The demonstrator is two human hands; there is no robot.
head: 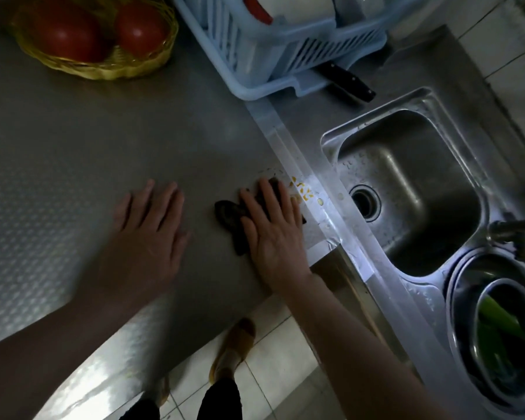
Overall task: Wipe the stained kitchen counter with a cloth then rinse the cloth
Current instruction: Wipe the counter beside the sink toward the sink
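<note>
Cloth (229,215) on counter (103,140), sink (406,192) to its right.

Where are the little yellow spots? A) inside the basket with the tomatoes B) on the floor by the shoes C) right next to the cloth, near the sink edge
C: the yellow spots lie on the counter just past the dark cloth pressed under the right hand, beside the sink.

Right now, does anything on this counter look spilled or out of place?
Yes: yellow stains are spattered by the sink edge, just past the dark cloth under the right hand. A knife also lies loose beside the dish rack.
</note>
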